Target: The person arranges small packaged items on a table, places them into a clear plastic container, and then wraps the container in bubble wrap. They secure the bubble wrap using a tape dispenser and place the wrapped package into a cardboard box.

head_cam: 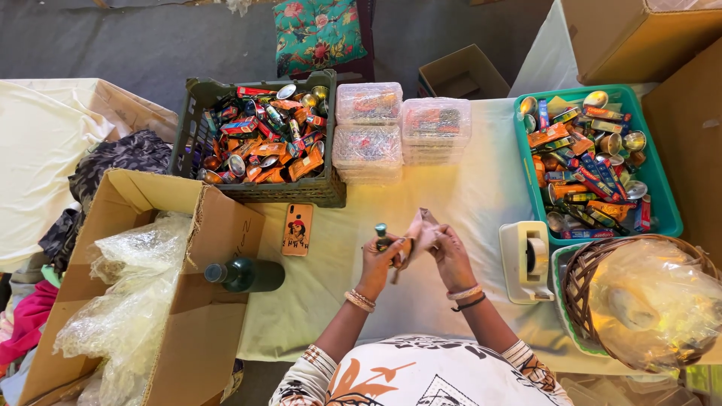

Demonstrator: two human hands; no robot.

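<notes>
Both my hands meet over the middle of the pale tablecloth [466,195]. My left hand [378,259] grips a small tube-like item with a grey-green cap [381,231] together with an orange packet. My right hand [450,252] pinches a small clear plastic pouch [423,228] and holds it up against the left hand's items. Bangles sit on both wrists.
A dark green crate [188,128] and a teal tray [662,195] hold several small tins and packets. Stacked clear boxes [402,128] stand behind. A phone [297,229], a green bottle [244,274], a tape dispenser [526,259], a wicker basket [579,278] and a cardboard box [195,323] surround me.
</notes>
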